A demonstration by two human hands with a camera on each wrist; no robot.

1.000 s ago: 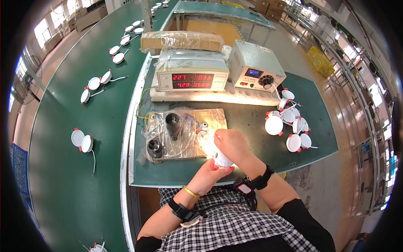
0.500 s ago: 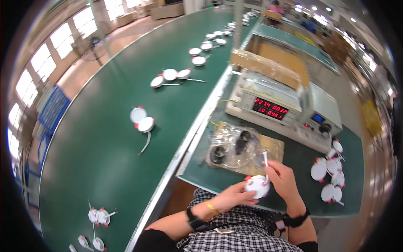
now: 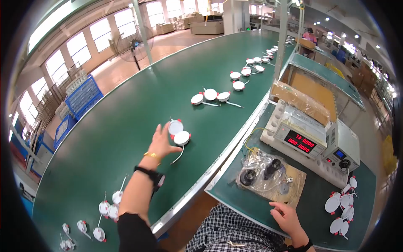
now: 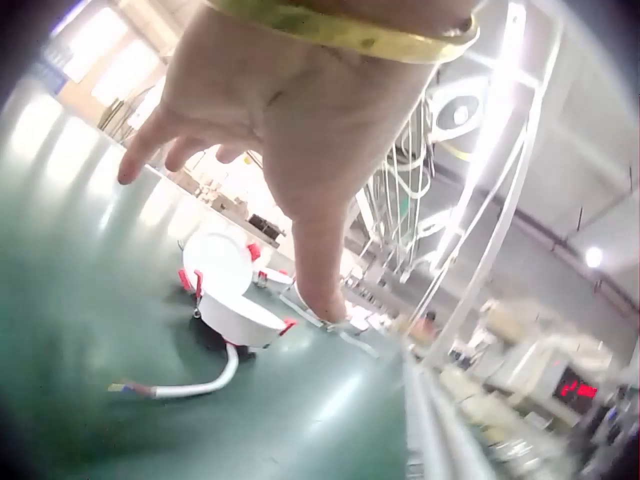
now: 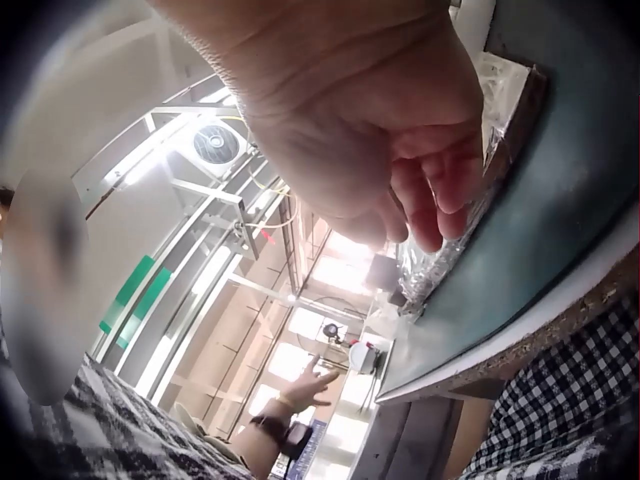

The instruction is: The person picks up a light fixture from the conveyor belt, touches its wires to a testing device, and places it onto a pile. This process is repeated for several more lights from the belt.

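Observation:
Over the green conveyor belt [image 3: 126, 126] my left hand [image 3: 158, 145] reaches with fingers and thumb spread, holding nothing. Just beyond its fingers lie two round white downlights with red clips, one [image 3: 181, 138] leaning against the other [image 3: 176, 127]. In the left wrist view the nearer downlight [image 4: 240, 318] trails a white cable [image 4: 195, 390] with bare coloured ends, and my thumb hangs to its right. My right hand [image 3: 287, 218], fingers loosely bent and empty, hovers by the near edge of a cardboard-coloured board [image 3: 299, 178] carrying two black lamp holders [image 3: 273, 167] under clear plastic.
Behind the board stand a power meter [image 3: 300, 140] with red digits and a grey voltage regulator [image 3: 342, 145]. A pile of downlights [image 3: 336, 203] lies at the bench's right. More downlights sit at the belt's near left [image 3: 99, 234] and farther along it [image 3: 210, 94]. A metal rail [image 3: 197, 191] edges the belt.
The downlight both hands held has left them. My left hand has swung left over the belt; the right has let go of the cable. The meter's reading has dropped, and the view has turned left.

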